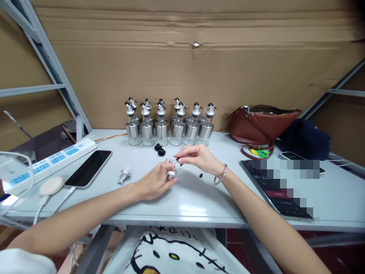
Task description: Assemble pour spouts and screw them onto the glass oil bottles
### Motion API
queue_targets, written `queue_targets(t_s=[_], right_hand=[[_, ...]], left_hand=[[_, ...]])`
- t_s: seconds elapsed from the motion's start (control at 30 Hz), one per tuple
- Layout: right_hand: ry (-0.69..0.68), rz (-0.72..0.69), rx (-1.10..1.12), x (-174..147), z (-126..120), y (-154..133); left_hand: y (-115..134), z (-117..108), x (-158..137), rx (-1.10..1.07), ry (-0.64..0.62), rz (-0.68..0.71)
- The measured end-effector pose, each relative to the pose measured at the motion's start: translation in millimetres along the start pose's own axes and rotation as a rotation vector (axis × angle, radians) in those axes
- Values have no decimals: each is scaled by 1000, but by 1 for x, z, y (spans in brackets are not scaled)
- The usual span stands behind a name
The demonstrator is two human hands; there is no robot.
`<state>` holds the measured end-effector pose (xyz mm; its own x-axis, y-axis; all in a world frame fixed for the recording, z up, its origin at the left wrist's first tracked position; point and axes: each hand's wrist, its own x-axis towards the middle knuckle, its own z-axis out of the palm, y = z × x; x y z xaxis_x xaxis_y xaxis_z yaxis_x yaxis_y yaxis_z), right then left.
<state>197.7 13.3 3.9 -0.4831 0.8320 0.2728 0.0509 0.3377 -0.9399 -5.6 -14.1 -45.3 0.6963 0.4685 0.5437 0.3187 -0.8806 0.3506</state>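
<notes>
Over the middle of the table, my left hand (159, 180) is closed around a white pourer spout (171, 174). My right hand (199, 157) pinches a small black cap (179, 160) at the tip of that spout. Whether the cap is seated on it cannot be made out. A second pourer spout (124, 176) lies on its side to the left of my left hand. Beyond my hands sit two black stoppers (159, 148), close together. One tiny black piece (201, 175) rests on the table below my right hand.
Several glass-and-steel oil bottles (162, 130) with pourers stand in rows at the back. On the left are a power strip (48, 163), a phone (89, 168) and a round charger (51, 186). A brown bag (262, 123) and a tablet (265, 186) lie to the right.
</notes>
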Motion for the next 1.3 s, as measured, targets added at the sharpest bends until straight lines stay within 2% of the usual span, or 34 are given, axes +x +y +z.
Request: queue_targets(t_s=[0.7,0.97,1.2,1.3], right_hand=[[20,97,4,0,5,4],[-38,101,8,0,6,5],[-74,160,48,0,6,10],[-77,148,114,0,11,10]], left_hand=[[2,0,-1,-21,-42,-35],[-2,1,-3,-63,-78,-24],[0,3,-4,-41,-72,-9],[-1,4,-2,-26,-24,-8]])
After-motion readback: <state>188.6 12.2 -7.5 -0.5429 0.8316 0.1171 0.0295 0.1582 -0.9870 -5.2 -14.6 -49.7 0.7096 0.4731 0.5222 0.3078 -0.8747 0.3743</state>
